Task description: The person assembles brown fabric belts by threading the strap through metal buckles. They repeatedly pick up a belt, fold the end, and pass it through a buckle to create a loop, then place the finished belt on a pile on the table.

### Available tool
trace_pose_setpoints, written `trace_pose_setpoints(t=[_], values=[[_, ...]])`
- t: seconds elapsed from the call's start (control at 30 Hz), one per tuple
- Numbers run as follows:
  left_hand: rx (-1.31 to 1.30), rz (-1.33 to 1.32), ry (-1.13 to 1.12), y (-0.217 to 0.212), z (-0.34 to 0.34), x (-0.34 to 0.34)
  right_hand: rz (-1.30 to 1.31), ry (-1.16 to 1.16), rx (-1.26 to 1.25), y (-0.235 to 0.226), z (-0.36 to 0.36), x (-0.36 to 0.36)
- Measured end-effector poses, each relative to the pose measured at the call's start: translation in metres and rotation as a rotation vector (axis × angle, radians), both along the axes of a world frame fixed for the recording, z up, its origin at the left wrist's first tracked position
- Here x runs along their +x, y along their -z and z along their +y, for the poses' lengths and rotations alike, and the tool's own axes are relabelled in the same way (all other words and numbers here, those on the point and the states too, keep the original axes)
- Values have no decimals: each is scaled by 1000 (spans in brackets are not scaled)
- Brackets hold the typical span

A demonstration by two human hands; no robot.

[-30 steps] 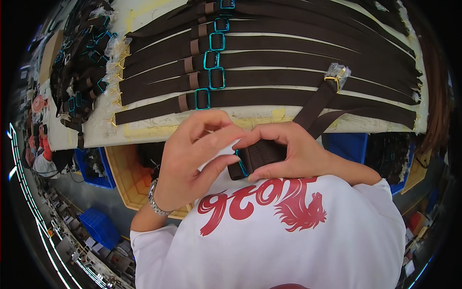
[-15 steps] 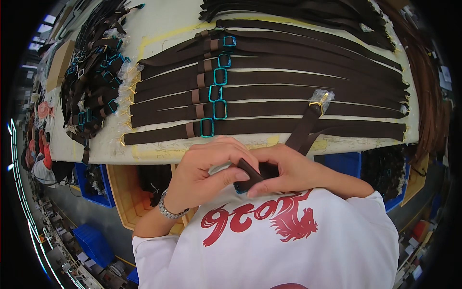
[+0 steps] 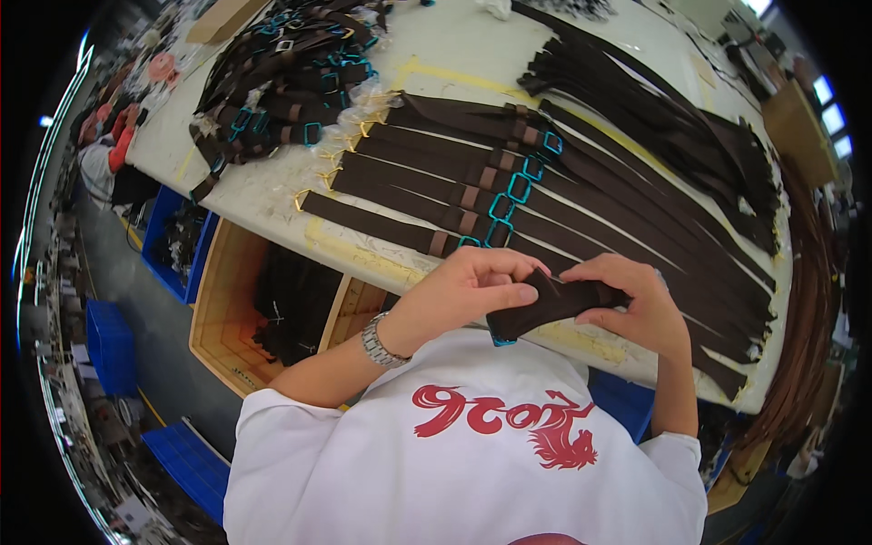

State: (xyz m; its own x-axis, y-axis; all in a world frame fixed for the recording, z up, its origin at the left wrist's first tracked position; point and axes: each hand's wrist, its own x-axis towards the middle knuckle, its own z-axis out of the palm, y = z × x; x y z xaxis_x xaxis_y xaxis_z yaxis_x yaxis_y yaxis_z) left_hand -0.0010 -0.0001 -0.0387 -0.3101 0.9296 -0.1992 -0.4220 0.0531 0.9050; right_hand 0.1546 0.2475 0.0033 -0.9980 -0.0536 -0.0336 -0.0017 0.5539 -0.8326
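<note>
Between my two hands, just beyond the table's near edge, is a dark brown strap [image 3: 549, 307], bent and folded over. My left hand [image 3: 468, 295] pinches its left part between thumb and fingers. Closed on the right part is my right hand [image 3: 631, 295], thumb below and fingers above. A bit of turquoise, seemingly a buckle's edge [image 3: 503, 342], peeks out under the strap's left end; the rest of it is hidden. Behind my hands lie several brown straps [image 3: 400, 220] side by side, with brown loops, turquoise-edged buckles [image 3: 519, 187] and gold-coloured clasps [image 3: 301, 199] at their left ends.
A heap of buckled straps [image 3: 272, 100] covers the table's [image 3: 454, 68] far left. More dark straps [image 3: 636, 109] lie at the far right, and reddish-brown strips [image 3: 799, 318] hang off the right edge. Below stand a wooden crate [image 3: 212, 318] and blue bins [image 3: 112, 345].
The view has turned, so the table now slants down to the right. My hands sit farther right and higher in view, spread wider apart, with more of the held strap showing.
</note>
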Motion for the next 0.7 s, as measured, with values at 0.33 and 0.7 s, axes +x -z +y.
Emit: trace_pose_setpoints(t=[0.33, 0.7], values=[[-54, 456, 120, -7, 20, 5, -147, -2, -206, -8, 20, -11], [24, 326, -35, 12, 21, 8, 8, -21, 115, -11, 8, -1]])
